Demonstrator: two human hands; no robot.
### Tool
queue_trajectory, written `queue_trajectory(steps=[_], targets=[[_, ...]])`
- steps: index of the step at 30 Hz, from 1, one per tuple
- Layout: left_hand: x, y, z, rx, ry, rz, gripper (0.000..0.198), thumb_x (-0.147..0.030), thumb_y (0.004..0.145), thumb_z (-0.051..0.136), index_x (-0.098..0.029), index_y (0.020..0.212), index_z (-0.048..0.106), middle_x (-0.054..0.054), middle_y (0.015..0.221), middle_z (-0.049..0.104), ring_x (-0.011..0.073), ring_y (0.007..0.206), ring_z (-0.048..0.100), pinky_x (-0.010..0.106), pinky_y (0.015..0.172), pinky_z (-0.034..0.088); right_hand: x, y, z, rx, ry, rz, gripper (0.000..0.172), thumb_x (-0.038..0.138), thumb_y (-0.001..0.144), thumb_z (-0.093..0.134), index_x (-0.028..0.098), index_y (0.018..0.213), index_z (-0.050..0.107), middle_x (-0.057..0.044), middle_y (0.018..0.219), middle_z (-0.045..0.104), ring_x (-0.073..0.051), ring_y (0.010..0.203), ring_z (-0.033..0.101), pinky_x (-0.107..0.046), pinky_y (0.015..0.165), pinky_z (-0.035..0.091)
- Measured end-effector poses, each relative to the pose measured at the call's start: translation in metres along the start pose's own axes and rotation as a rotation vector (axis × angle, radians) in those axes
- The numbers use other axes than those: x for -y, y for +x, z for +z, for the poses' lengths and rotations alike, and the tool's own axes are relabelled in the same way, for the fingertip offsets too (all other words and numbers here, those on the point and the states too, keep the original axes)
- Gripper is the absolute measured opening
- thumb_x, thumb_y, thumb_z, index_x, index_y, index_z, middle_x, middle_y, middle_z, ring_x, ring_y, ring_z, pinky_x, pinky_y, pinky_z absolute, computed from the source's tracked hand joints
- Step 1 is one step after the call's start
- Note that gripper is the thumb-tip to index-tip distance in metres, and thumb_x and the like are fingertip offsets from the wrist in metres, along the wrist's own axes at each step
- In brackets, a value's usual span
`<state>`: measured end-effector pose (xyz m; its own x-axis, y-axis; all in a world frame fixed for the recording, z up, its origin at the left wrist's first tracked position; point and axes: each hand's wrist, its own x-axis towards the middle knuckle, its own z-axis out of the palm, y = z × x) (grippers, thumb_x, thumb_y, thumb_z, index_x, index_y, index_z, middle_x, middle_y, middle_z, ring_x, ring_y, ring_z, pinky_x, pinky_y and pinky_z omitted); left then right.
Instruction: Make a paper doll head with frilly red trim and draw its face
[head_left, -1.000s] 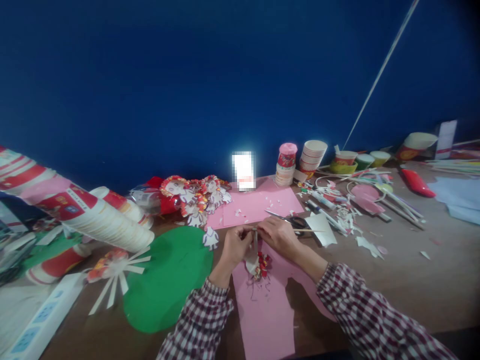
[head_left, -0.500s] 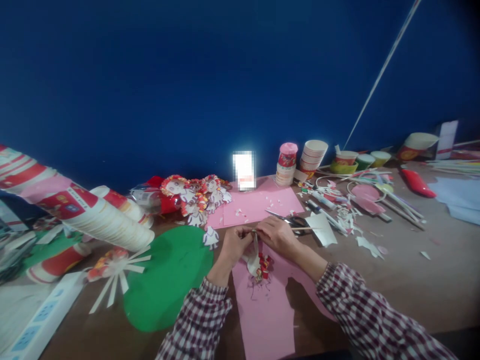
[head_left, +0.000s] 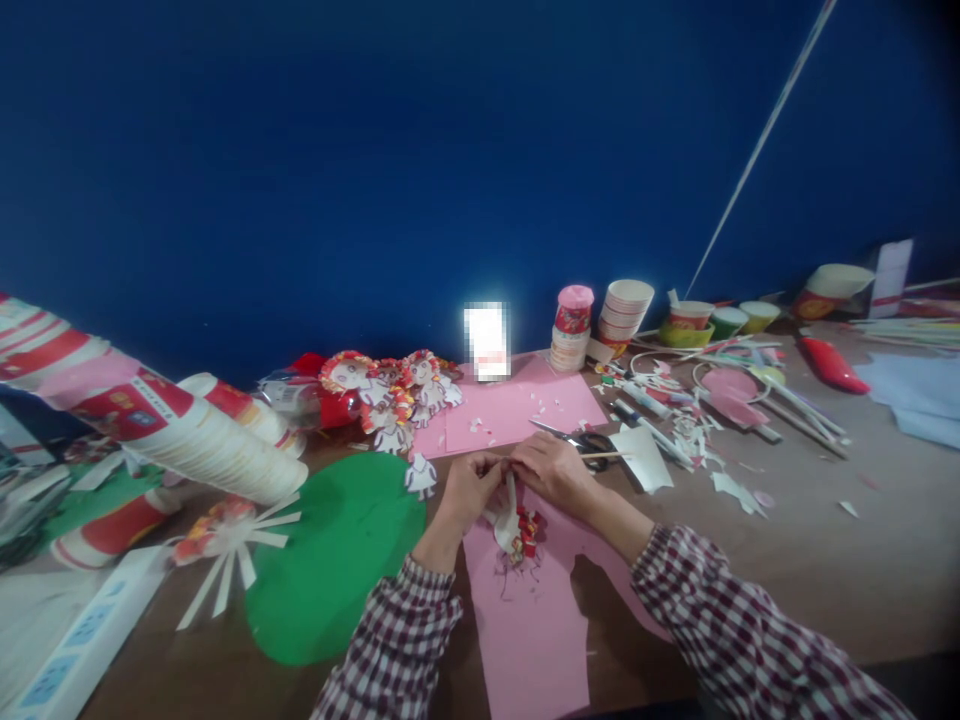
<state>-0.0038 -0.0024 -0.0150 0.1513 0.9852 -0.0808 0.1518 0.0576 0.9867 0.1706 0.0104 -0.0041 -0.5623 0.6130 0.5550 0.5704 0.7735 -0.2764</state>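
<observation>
My left hand (head_left: 474, 490) and my right hand (head_left: 551, 470) meet above a pink paper sheet (head_left: 532, 640), fingertips pinched together. Between them they grip the upper end of a white strip of a cut paper cup (head_left: 508, 530). Red and yellow curled pieces hang at the cup's lower right. Dark drawn lines show on the pink sheet just below. A thin stick (head_left: 611, 456) juts out rightward from beside my right hand; whether the fingers hold it is hidden. Scissors (head_left: 592, 445) lie just beyond that hand.
A green sheet (head_left: 337, 560) and another cut cup with splayed strips (head_left: 236, 545) lie left. Paper dolls (head_left: 390, 405) are grouped behind. Stacked cups (head_left: 217, 440) lean at far left; more cup stacks (head_left: 626, 310) stand by the blue wall. Paper scraps (head_left: 690, 435) litter the right.
Both hands stay in nearly the same place, with a slight shift of the fingers at the top of the strip. The rest looks unchanged.
</observation>
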Motion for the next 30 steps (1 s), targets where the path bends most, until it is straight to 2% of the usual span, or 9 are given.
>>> queue_trajectory(steps=[6,11,19,30], targets=[[0.0068,0.0025,-0.0001,-0.049,-0.008,0.071,0.023,-0.032,0.072,0.064,-0.012,0.081,0.071,0.005,0.071,0.069,0.0139,0.062,0.060,0.022,0.058,0.045,0.0009,-0.0012,0.0003,-0.001,0.024,0.080,0.016,0.025,0.090,0.049,0.017,0.091,0.062,-0.007,0.084,0.065,-0.017,0.081,0.057,-0.029,0.074,0.045],[0.0087,0.0026,-0.0002,-0.103,0.038,0.082,0.024,-0.031,0.070,0.065,-0.011,0.083,0.070,0.006,0.072,0.070,0.0153,0.061,0.061,0.023,0.057,0.046,0.0000,-0.0024,0.0029,0.018,0.063,0.088,0.017,0.023,0.090,0.051,0.017,0.101,0.062,-0.007,0.093,0.067,-0.018,0.086,0.059,-0.030,0.079,0.045],[0.0081,0.0019,-0.0005,-0.084,0.066,0.110,0.022,-0.028,0.072,0.064,-0.011,0.084,0.069,0.007,0.075,0.070,0.0163,0.066,0.063,0.025,0.062,0.048,-0.0025,-0.0041,0.0076,-0.024,0.120,0.092,0.015,0.021,0.089,0.051,0.018,0.098,0.064,-0.007,0.092,0.069,-0.017,0.083,0.061,-0.029,0.077,0.045],[0.0051,0.0003,0.0007,-0.101,0.095,0.137,0.019,-0.024,0.073,0.062,-0.011,0.086,0.068,0.007,0.075,0.070,0.0151,0.065,0.062,0.023,0.061,0.048,-0.0019,-0.0046,0.0072,0.024,0.054,0.139,0.015,0.024,0.090,0.050,0.018,0.092,0.063,-0.006,0.086,0.068,-0.017,0.078,0.058,-0.028,0.073,0.043]])
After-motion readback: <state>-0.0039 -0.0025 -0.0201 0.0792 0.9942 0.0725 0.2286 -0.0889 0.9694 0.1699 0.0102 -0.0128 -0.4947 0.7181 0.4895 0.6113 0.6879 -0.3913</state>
